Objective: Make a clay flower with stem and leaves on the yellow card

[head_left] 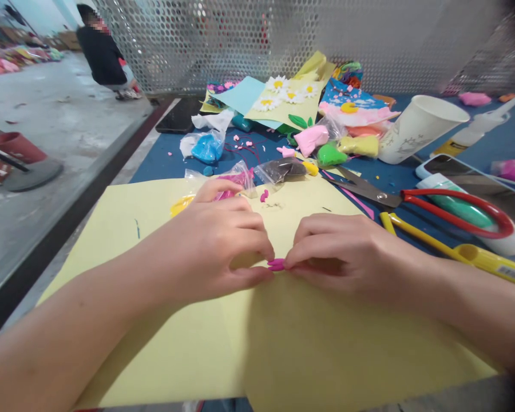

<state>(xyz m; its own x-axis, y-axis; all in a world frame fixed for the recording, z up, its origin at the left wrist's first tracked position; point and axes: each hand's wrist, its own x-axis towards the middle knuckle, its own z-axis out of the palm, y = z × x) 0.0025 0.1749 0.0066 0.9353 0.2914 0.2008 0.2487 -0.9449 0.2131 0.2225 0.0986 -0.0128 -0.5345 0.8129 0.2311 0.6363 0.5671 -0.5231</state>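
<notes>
Between the fingertips of both hands is a small magenta piece of modelling clay, with a groove along its length. My left hand pinches its left end between thumb and fingers. At the right end, my right hand closes its fingertips on the same piece. Both hands are just above a large pale yellow sheet of paper. Beyond my fingers lies a tiny magenta clay bit. Past my left hand are a bag of magenta clay and some yellow clay, partly hidden by the hand.
Red-handled scissors, a yellow tool and a white paper cup stand or lie to the right. Bagged clay, a daisy picture and a black phone fill the back. Behind rises a perforated metal panel; a person crouches far left.
</notes>
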